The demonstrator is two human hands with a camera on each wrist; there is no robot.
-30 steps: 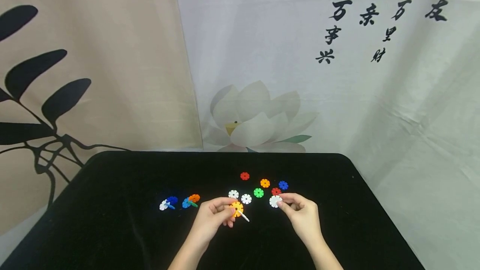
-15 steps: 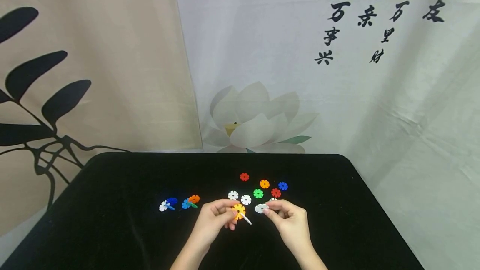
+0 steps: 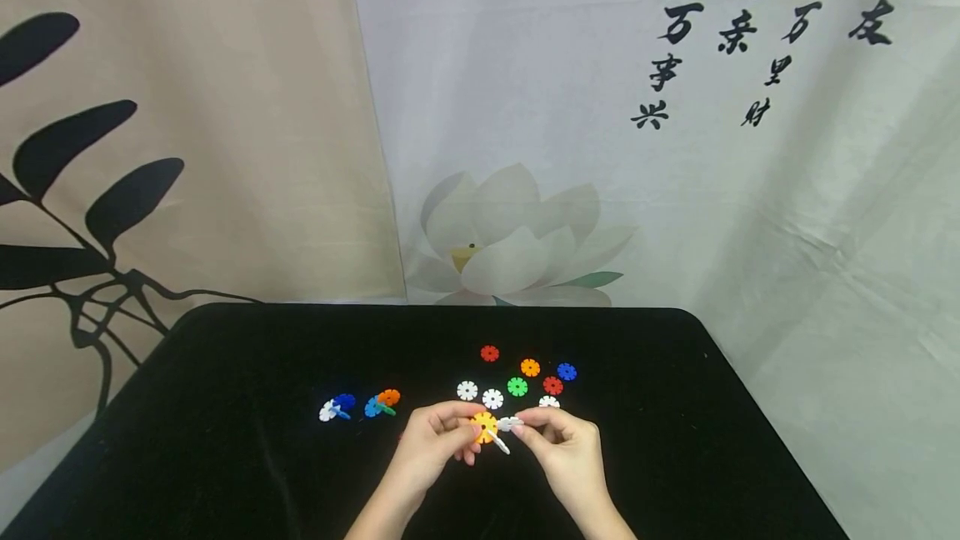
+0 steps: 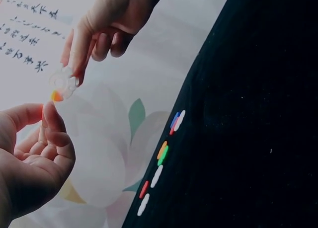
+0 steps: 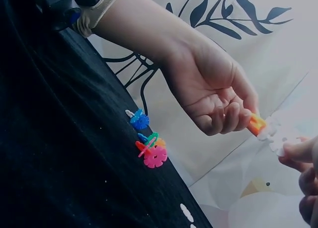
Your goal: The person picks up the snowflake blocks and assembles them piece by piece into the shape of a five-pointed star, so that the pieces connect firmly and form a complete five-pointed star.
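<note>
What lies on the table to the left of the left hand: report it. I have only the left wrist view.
Observer: A white-and-blue cluster and a blue, green and orange cluster.
Operator: Look for any other color there.
Observer: The right wrist view shows a pink disc, overlapping the second cluster in that view.
Operator: Now describe the yellow disc in the left hand.
Observer: In the head view, a white piece, nearly edge-on, juts from it.

Loose on my table [image 3: 247, 423], eight in all: three white discs [image 3: 492, 394], two red discs [image 3: 490, 350], one orange disc [image 3: 530, 363], one green disc [image 3: 517, 383], one blue disc [image 3: 567, 367]; joined, three clusters [image 5: 140, 119]. My two hands, left hand [image 3: 435, 437] and right hand [image 3: 562, 442], hold one yellow disc [image 3: 485, 418] and two paler discs [image 3: 507, 423], both white.
</note>
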